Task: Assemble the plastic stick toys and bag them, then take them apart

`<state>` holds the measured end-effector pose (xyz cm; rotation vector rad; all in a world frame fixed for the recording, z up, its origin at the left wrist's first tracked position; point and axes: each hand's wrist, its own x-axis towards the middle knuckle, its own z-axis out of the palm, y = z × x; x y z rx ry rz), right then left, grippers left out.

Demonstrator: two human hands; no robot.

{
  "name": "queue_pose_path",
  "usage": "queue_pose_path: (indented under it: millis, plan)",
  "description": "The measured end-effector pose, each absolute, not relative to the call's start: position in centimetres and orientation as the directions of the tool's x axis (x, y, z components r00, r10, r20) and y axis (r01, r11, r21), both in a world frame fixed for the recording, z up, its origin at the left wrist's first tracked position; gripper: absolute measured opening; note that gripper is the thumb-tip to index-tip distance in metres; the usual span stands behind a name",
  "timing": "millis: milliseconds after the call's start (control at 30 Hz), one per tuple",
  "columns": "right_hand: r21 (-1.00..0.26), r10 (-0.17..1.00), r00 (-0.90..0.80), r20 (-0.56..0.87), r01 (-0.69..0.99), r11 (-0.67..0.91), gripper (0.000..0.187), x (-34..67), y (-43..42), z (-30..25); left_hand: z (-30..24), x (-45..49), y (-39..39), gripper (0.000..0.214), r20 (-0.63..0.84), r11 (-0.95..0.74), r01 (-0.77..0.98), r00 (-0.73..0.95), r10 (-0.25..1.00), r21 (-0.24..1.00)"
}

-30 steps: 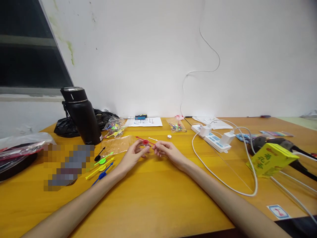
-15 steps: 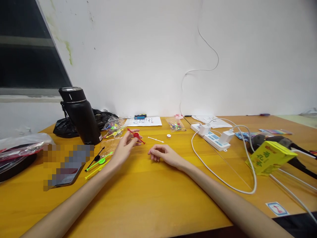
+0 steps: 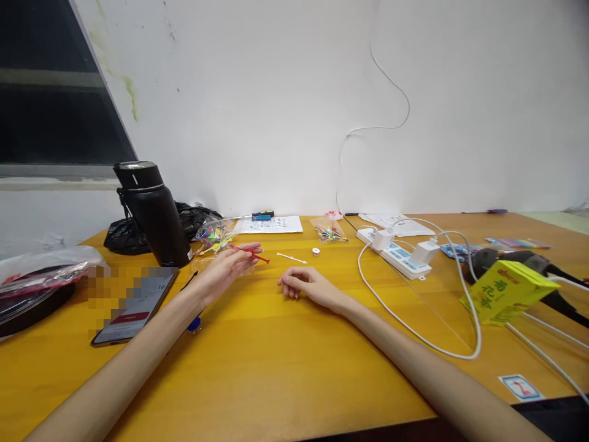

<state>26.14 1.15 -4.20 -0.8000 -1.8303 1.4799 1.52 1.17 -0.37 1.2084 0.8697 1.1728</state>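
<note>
A red arrow-shaped spinner (image 3: pixel 263 259) with a round middle is pinched at the fingertips of my left hand (image 3: pixel 221 270), its fingers partly covering it. My right hand (image 3: pixel 310 287) rests on the wood, fingers loosely curled in, with nothing visible in them. Between and beyond my hands lies a thin white arrow (image 3: pixel 291 258). A small white round piece (image 3: pixel 315 252) sits to the right of that arrow. Beside my left forearm a blue round piece (image 3: pixel 194 324) shows in part. A black arrow tip (image 3: pixel 189 280) pokes out behind the same forearm.
A black bottle (image 3: pixel 159 221) and a phone (image 3: pixel 133 313) stand and lie at left. Bags of coloured spinners (image 3: pixel 330 232) are at the back. A white power strip (image 3: pixel 405 261) with cables and a yellow drink carton (image 3: pixel 508 291) occupy the right side.
My left hand has turned and flattened, tilting the red spinner. Its forearm now covers the green and yellow spinners, and a blue piece shows beside it. My right hand keeps its pose.
</note>
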Motion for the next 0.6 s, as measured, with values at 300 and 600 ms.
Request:
queue_pose_path:
  millis: [300, 600]
  plan:
    - [-0.981, 0.785, -0.612, 0.1, 0.07, 0.179, 0.042, 26.1, 1.3, -4.3, 0.8, -1.7, 1.5, 0.03, 0.096, -0.303, 0.507, 0.395, 0.914, 0.807]
    - [-0.981, 0.785, -0.612, 0.094, 0.076, 0.177, 0.042, 26.0, 1.2, -4.2, 2.3, -3.7, 1.0, 0.021, -0.129, -0.345, 0.635, 0.577, 0.806, 0.691]
